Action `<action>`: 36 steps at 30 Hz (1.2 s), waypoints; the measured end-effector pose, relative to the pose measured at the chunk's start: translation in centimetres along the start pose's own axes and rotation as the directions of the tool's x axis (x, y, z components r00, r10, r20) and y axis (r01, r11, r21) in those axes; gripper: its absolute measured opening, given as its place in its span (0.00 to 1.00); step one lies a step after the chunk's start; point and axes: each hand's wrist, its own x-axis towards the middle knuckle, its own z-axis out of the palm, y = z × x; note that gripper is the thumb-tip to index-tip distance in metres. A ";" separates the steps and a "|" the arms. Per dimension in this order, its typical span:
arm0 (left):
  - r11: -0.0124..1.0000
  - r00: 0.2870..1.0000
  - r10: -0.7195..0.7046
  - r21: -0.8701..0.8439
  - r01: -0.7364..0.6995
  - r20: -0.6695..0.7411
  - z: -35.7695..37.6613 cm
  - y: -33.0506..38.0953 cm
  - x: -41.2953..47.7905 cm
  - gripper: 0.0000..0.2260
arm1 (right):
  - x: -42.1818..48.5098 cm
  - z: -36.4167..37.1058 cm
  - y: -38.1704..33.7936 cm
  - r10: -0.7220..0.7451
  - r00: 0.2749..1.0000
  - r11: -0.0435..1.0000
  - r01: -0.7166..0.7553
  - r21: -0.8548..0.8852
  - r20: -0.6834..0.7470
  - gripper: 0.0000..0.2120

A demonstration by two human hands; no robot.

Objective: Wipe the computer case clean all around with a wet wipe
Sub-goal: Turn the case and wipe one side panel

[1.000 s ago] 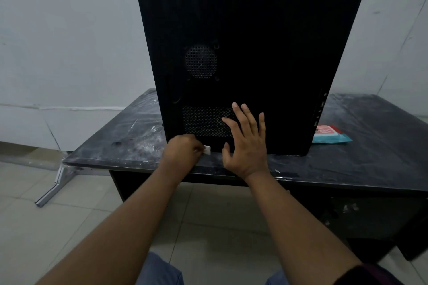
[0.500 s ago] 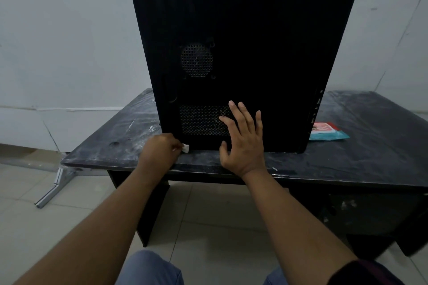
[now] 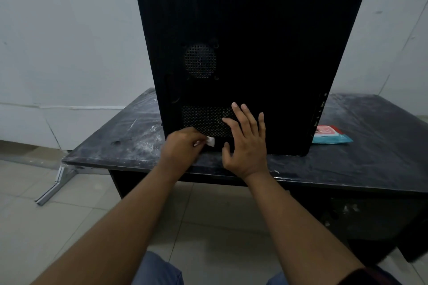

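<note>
A black computer case (image 3: 266, 53) stands upright on a dark table (image 3: 370, 164), its side panel with a round vent and a rectangular vent facing me. My left hand (image 3: 183, 148) grips a small white wet wipe (image 3: 210, 141) and holds it against the panel's lower edge, just under the rectangular vent. My right hand (image 3: 245, 143) lies flat on the panel beside it, fingers spread and straight, pressing on the case.
A red and blue wet-wipe pack (image 3: 328, 137) lies on the table to the right of the case. The dusty tabletop stands before a white wall. A metal bar (image 3: 53, 185) rests on the tiled floor at the left.
My left hand slid the wipe left along the panel's bottom edge, then back right towards my right hand. My right hand has stayed flat on the panel.
</note>
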 end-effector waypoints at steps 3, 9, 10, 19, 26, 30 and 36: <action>0.993 0.990 -0.111 0.022 0.113 -0.089 -2.1 -2.5 -1.0 0.07 | 0.0 0.0 -0.1 0.007 1.000 1.000 -0.007 -0.001 0.015 0.32; 0.985 0.973 -0.168 0.018 0.173 -0.157 -2.0 -2.2 -1.4 0.07 | 0.0 0.1 0.0 0.004 1.000 1.000 -0.004 -0.005 0.026 0.32; 0.986 0.975 -0.163 0.003 0.165 -0.153 -1.6 -1.8 -1.3 0.07 | 0.0 0.1 0.0 0.002 1.000 1.000 -0.002 -0.008 0.025 0.32; 0.946 0.972 -0.206 -0.277 0.168 -0.115 2.7 2.9 -1.3 0.06 | -0.6 1.1 0.5 0.039 0.998 0.997 -0.041 -0.064 -0.043 0.19; 0.838 0.961 -0.273 -0.480 0.262 0.047 2.8 2.0 -1.7 0.07 | -0.5 2.2 1.0 -0.045 0.999 0.999 0.046 -0.029 0.029 0.11; 0.832 0.965 -0.253 -0.495 0.250 0.063 2.7 1.6 -1.8 0.11 | -0.3 2.9 1.3 -0.218 0.968 0.966 0.233 -0.113 0.126 0.05; 0.863 0.812 -0.459 -0.399 0.310 -0.362 2.2 2.4 -2.6 0.17 | -0.6 1.3 3.4 -0.250 0.951 0.930 0.288 -0.229 0.183 0.10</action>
